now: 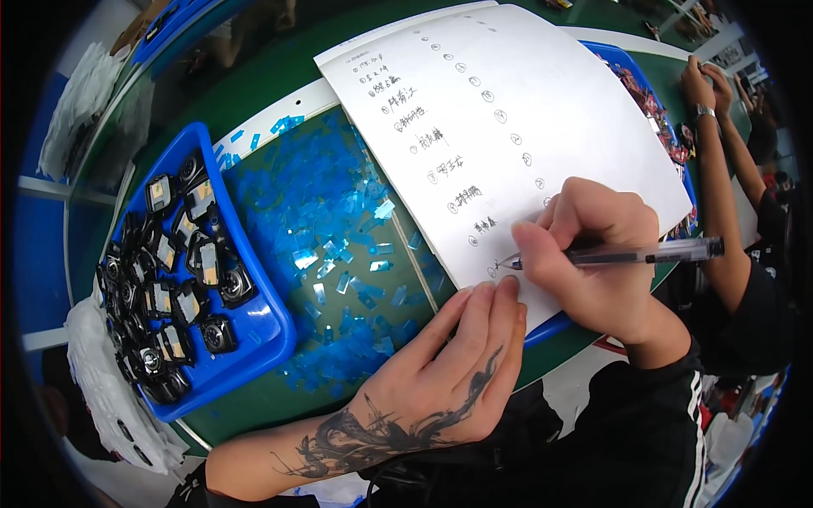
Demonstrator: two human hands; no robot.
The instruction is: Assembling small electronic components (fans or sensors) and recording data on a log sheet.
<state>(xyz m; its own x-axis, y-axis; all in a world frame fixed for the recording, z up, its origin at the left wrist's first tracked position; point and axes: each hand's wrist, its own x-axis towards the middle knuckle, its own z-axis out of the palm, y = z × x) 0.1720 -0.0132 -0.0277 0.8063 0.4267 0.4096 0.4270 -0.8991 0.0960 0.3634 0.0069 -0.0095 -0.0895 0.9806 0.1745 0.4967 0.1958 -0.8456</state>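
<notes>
Green tabletop (254,410), blue panels (42,279) at left, pale rails (47,339) beside them

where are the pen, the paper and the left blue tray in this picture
Pen (652,252), head view, on its barrel.
Paper (584,110), head view, on a blank patch.
Left blue tray (263,309), head view, on its bare inside.

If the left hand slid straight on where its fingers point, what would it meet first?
Probably the pen, at its tip, with the right hand just beyond; exact depth is unclear.
</notes>
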